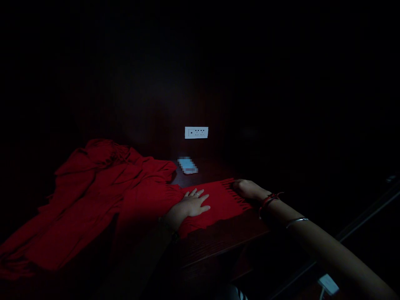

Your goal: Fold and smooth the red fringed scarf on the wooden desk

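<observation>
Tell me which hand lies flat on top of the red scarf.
The left hand, fingers spread on the scarf; the right hand, red cord at its wrist, sits at the fringed end.

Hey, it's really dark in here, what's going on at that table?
A person has both hands on a long red fringed fabric scarf spread over a dark wooden table. The left hand lies flat, fingers spread, on the scarf near its fringed end. The right hand rests at the fringe itself, and the dim light hides whether it grips. Most of the scarf lies rumpled to the left. A small pale rectangular object sits behind it, below a white wall socket.
</observation>
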The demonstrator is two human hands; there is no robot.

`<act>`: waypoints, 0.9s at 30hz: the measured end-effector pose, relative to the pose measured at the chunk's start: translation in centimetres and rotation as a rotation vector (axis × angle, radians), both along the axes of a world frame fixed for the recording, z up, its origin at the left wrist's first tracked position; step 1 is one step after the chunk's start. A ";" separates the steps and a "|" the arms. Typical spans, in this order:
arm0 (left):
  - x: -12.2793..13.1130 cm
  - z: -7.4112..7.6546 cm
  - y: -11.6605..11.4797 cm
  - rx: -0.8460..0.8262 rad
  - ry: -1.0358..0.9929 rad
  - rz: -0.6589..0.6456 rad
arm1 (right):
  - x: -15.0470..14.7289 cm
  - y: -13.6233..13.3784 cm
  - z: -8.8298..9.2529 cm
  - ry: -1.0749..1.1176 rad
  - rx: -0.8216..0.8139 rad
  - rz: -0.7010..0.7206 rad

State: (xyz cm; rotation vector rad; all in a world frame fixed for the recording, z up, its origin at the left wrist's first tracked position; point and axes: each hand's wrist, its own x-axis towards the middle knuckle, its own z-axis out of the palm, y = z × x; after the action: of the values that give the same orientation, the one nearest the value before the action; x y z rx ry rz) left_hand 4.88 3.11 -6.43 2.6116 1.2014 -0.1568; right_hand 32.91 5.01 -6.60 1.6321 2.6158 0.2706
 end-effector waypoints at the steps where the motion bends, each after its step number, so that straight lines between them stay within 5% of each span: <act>1: 0.0 0.0 0.0 -0.001 0.003 -0.001 | 0.8 0.0 0.1 -0.050 -0.011 -0.089; 5: 0.1 0.2 -0.1 0.011 0.000 -0.003 | 2.3 0.1 1.3 -0.140 -0.008 -0.277; 10: 0.1 0.4 -0.3 0.019 0.000 0.009 | -1.9 1.0 1.6 0.076 0.084 0.101; 12: 0.1 0.3 -0.2 0.021 0.000 0.008 | -2.7 1.5 1.1 0.105 0.059 0.138; 18: 0.0 0.0 0.0 0.017 0.005 -0.005 | 1.6 1.7 0.5 -0.089 0.021 -0.309; 21: 0.1 0.1 -0.1 0.022 -0.001 0.000 | 2.4 1.5 1.2 -0.108 0.051 -0.388; 23: 0.1 0.2 -0.1 0.022 -0.009 0.001 | 1.2 1.5 1.3 -0.079 0.072 -0.311; 27: 0.0 0.1 -0.1 0.017 -0.011 0.001 | -2.6 1.8 0.4 0.064 0.081 0.061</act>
State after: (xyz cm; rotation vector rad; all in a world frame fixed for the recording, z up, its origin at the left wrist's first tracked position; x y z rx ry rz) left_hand 4.91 3.03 -6.32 2.6235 1.2052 -0.1325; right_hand 30.32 6.80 -6.18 1.6118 2.7401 0.3368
